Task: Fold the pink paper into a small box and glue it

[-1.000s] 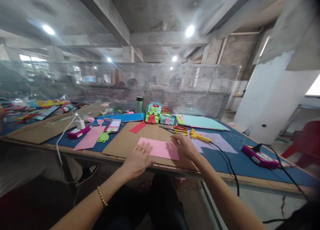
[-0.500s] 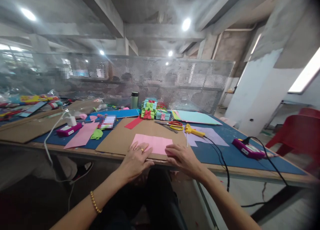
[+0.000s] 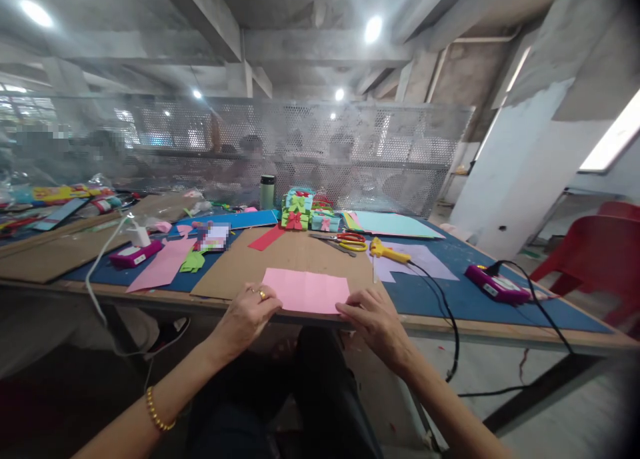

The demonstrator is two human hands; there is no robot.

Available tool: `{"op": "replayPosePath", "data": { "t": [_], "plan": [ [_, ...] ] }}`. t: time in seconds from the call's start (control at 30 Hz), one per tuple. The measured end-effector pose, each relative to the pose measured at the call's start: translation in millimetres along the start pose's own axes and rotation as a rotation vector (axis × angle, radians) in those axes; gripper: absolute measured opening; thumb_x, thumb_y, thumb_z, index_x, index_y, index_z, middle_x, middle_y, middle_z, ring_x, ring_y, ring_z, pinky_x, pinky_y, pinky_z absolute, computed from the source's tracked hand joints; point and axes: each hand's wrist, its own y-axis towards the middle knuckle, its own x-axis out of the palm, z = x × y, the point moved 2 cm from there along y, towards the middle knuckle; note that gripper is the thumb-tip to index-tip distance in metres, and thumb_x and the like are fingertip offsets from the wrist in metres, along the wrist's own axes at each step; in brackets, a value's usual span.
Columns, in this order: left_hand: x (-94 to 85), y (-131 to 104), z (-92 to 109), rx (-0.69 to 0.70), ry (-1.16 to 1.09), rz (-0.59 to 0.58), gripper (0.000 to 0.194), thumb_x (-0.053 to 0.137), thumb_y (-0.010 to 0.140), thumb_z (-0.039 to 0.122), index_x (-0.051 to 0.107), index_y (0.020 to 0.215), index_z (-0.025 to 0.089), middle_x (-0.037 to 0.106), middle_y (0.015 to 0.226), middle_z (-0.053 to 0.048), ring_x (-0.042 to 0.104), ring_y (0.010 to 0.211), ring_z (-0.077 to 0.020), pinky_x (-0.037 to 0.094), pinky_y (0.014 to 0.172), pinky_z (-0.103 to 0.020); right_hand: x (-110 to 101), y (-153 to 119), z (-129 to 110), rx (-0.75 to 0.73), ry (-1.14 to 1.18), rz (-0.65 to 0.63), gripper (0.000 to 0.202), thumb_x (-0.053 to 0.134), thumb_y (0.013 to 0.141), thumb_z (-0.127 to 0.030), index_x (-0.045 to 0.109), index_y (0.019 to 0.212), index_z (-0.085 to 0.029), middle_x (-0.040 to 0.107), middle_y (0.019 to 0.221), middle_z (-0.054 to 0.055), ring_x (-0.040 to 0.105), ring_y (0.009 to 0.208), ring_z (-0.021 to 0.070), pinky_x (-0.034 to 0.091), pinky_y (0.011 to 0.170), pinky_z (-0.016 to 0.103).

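A pink sheet of paper (image 3: pixel 307 291) lies at the table's front edge, on a brown cardboard sheet (image 3: pixel 225 272), with faint creases across it. My left hand (image 3: pixel 250 312), wearing a gold ring, pinches the paper's near left corner between thumb and fingers. At the near right corner, my right hand (image 3: pixel 375 322) grips the paper with thumb and bent fingertips. Beyond the paper lie scissors with red and yellow handles (image 3: pixel 353 242) and a red paper strip (image 3: pixel 267 238). A yellow glue gun (image 3: pixel 387 251) rests to the right on lilac paper (image 3: pixel 430 266).
Small green and blue paper boxes with bows (image 3: pixel 296 212) stand at the back beside a green flask (image 3: pixel 267 192). Purple power strips (image 3: pixel 495 286) sit at both sides, and a black cord hangs over the front edge. Pale blue sheets (image 3: pixel 395 226) are stacked back right.
My left hand has slid left off the paper's top to its near left corner. My right hand has drawn slightly back to the near right corner, uncovering more of the sheet.
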Motion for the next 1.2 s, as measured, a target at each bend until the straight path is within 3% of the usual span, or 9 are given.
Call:
{"op": "replayPosePath", "data": {
  "t": [0.1, 0.2, 0.37, 0.53, 0.67, 0.87, 0.97, 1.07, 1.2],
  "plan": [
    [1.2, 13, -6, -0.037, 0.099, -0.036, 0.023, 0.043, 0.099, 0.015, 0.062, 0.087, 0.017, 0.062, 0.085, -0.004, 0.054, 0.083, -0.0180, 0.037, 0.080, -0.034, -3, 13, 6, -0.005, 0.019, -0.035, 0.025, 0.050, 0.098, -0.031, 0.073, 0.106, -0.025, 0.065, 0.090, 0.006, 0.052, 0.085, 0.0194, 0.036, 0.073, 0.033],
    [6.9, 25, -15, -0.017, 0.180, -0.083, 0.024, 0.043, 0.098, 0.016, 0.061, 0.083, 0.017, 0.062, 0.084, -0.005, 0.053, 0.082, -0.0194, 0.035, 0.079, -0.034, -5, 28, 12, 0.018, 0.069, -0.153, 0.025, 0.052, 0.098, -0.032, 0.076, 0.097, -0.024, 0.065, 0.087, 0.006, 0.054, 0.085, 0.0187, 0.036, 0.071, 0.030],
    [15.3, 24, -26, 0.044, 0.157, -0.153, 0.024, 0.042, 0.099, 0.017, 0.065, 0.090, 0.016, 0.060, 0.085, -0.006, 0.052, 0.081, -0.0190, 0.034, 0.077, -0.033, -6, 38, 14, 0.007, -0.019, -0.261, 0.020, 0.057, 0.095, -0.029, 0.075, 0.090, -0.023, 0.067, 0.086, 0.005, 0.055, 0.082, 0.0175, 0.032, 0.072, 0.031],
    [16.2, 24, -24, 0.034, 0.098, -0.158, 0.025, 0.045, 0.099, 0.021, 0.069, 0.096, 0.021, 0.055, 0.082, -0.004, 0.050, 0.077, -0.0176, 0.033, 0.074, -0.031, -5, 42, 1, -0.046, -0.128, -0.221, 0.017, 0.056, 0.096, -0.028, 0.070, 0.105, -0.025, 0.065, 0.088, 0.006, 0.053, 0.085, 0.0185, 0.029, 0.075, 0.033],
    [18.7, 29, -18, 0.042, 0.080, -0.138, 0.025, 0.045, 0.098, 0.018, 0.068, 0.088, 0.020, 0.055, 0.083, -0.004, 0.049, 0.079, -0.0173, 0.034, 0.076, -0.031, 1, 44, -1, -0.050, -0.079, -0.245, 0.017, 0.059, 0.094, -0.034, 0.072, 0.089, -0.024, 0.064, 0.085, 0.004, 0.053, 0.083, 0.0178, 0.030, 0.074, 0.032],
    [17.8, 26, -21, -0.051, -0.068, -0.110, 0.017, 0.050, 0.096, 0.019, 0.066, 0.090, 0.017, 0.062, 0.089, -0.005, 0.054, 0.086, -0.0189, 0.037, 0.079, -0.032, 12, 33, 8, -0.012, 0.049, -0.101, 0.023, 0.051, 0.099, -0.027, 0.072, 0.092, -0.019, 0.063, 0.085, 0.007, 0.051, 0.084, 0.0190, 0.038, 0.072, 0.030],
    [12.4, 19, -29, -0.122, -0.108, -0.140, 0.015, 0.051, 0.095, 0.022, 0.065, 0.091, 0.018, 0.064, 0.093, -0.005, 0.057, 0.092, -0.0203, 0.040, 0.083, -0.034, 11, 33, 7, 0.005, 0.092, -0.088, 0.026, 0.048, 0.099, -0.024, 0.072, 0.091, -0.020, 0.063, 0.084, 0.007, 0.053, 0.084, 0.0193, 0.042, 0.073, 0.031],
    [5.5, 5, -41, -0.212, -0.044, -0.149, 0.022, 0.053, 0.095, 0.033, 0.065, 0.109, 0.021, 0.062, 0.116, -0.009, 0.058, 0.101, -0.0237, 0.043, 0.088, -0.038, 5, 31, 3, 0.034, 0.120, -0.111, 0.022, 0.050, 0.098, -0.026, 0.071, 0.097, -0.022, 0.065, 0.095, 0.008, 0.057, 0.091, 0.0199, 0.047, 0.078, 0.032],
    [2.5, -24, -61, -0.402, 0.100, -0.080, 0.062, 0.048, 0.093, 0.055, 0.042, 0.144, 0.021, 0.039, 0.149, -0.016, 0.054, 0.121, -0.0312, 0.046, 0.095, -0.043, 2, 13, 7, 0.103, -0.019, 0.020, 0.033, 0.053, 0.095, -0.032, 0.059, 0.125, -0.021, 0.057, 0.125, 0.014, 0.056, 0.111, 0.0261, 0.050, 0.090, 0.039]
  ]
}}
